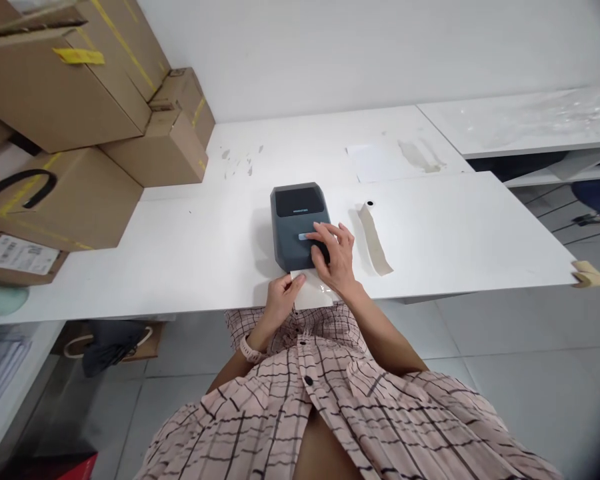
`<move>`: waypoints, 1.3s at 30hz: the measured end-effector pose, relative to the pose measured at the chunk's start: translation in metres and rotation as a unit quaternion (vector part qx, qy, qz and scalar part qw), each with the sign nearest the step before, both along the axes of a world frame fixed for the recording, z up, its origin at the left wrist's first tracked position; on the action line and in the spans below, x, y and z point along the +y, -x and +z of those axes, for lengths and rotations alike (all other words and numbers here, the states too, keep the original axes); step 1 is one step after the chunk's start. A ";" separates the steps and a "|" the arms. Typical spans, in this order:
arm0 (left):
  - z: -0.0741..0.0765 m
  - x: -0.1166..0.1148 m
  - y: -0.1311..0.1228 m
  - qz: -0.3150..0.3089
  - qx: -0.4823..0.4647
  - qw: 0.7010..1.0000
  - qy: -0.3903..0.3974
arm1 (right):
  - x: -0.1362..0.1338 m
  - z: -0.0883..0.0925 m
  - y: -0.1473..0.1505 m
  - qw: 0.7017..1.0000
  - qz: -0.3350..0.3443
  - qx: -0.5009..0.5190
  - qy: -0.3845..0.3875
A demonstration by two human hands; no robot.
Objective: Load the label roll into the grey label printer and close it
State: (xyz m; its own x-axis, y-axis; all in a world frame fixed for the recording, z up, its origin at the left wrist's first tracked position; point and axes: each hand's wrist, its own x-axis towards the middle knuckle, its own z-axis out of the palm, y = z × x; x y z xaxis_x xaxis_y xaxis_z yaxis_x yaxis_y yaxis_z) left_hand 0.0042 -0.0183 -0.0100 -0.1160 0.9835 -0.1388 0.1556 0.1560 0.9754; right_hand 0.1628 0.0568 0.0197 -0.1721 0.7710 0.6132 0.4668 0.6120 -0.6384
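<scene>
A dark blue-grey label printer [300, 230] stands on the white table, with a black panel on top and a pale button [305, 237] near its front. From its front edge a glossy whitish label strip [314, 293] hangs toward me over the table edge. My left hand [281, 297] pinches the strip's left side between thumb and fingers, close to the printer. Over the printer's front right corner is my right hand [335, 253], fingers apart and holding nothing. Its index fingertip reaches the button.
Right of the printer lies a small roll [369, 204] with a beige strip unrolled toward me. A white sheet [373, 163] lies behind it. Cardboard boxes [105, 133] are stacked at the left, with a black strap [40, 175]. A tan corner guard [589, 274] covers the table's right corner.
</scene>
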 end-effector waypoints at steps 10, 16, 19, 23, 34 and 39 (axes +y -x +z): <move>0.015 0.014 0.016 0.146 0.051 0.979 -0.134 | -0.002 0.022 0.016 0.988 -0.008 -0.151 -0.002; 0.014 0.016 -0.002 0.095 -0.056 0.991 -0.076 | -0.015 -0.019 -0.010 0.979 -0.032 0.156 0.125; 0.011 0.016 -0.003 0.091 -0.073 0.991 -0.071 | -0.024 -0.041 -0.018 0.944 -0.027 0.247 0.218; 0.005 0.019 -0.001 0.110 -0.049 0.988 -0.101 | -0.025 -0.044 -0.019 0.941 -0.017 0.242 0.235; 0.057 0.093 0.029 0.122 -0.017 0.964 -0.236 | 0.060 0.031 -0.010 0.974 0.027 0.197 0.106; 0.032 0.134 0.037 0.117 0.069 0.987 -0.091 | 0.136 0.058 0.009 0.990 0.013 0.136 0.038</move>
State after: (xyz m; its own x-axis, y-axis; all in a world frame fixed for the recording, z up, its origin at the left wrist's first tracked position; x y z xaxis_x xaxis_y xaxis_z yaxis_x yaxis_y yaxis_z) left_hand -0.0330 0.1156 0.0222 -0.3479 0.9349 0.0697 0.2695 0.0285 0.9626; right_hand 0.1533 0.1932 0.0782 -0.0293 0.8143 0.5796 0.2567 0.5666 -0.7830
